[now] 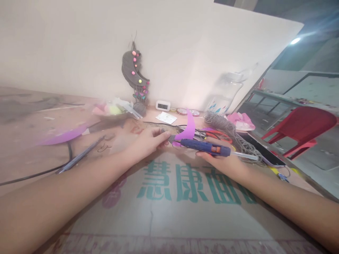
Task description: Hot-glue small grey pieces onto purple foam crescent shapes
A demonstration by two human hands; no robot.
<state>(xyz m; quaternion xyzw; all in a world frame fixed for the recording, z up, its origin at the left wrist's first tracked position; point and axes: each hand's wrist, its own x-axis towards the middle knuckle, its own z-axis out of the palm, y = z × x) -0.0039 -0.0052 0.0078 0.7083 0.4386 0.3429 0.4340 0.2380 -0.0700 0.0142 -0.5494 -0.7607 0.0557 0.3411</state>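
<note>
My left hand pinches a purple crescent-shaped piece by its lower end, where a grey wrapping covers it. The crescent's bare purple tip curves upward. My right hand is wrapped round a blue hot glue gun, held level with its nozzle pointing left. The nozzle tip is at the grey-wrapped end, close to my left fingertips; whether it touches I cannot tell. A clear glue stick sticks out of the gun's back.
Grey yarn, red-handled scissors and a phone lie on the right. Leftward are a pen, another purple piece and a bowl. A decorated grey moon hangs behind a small clock.
</note>
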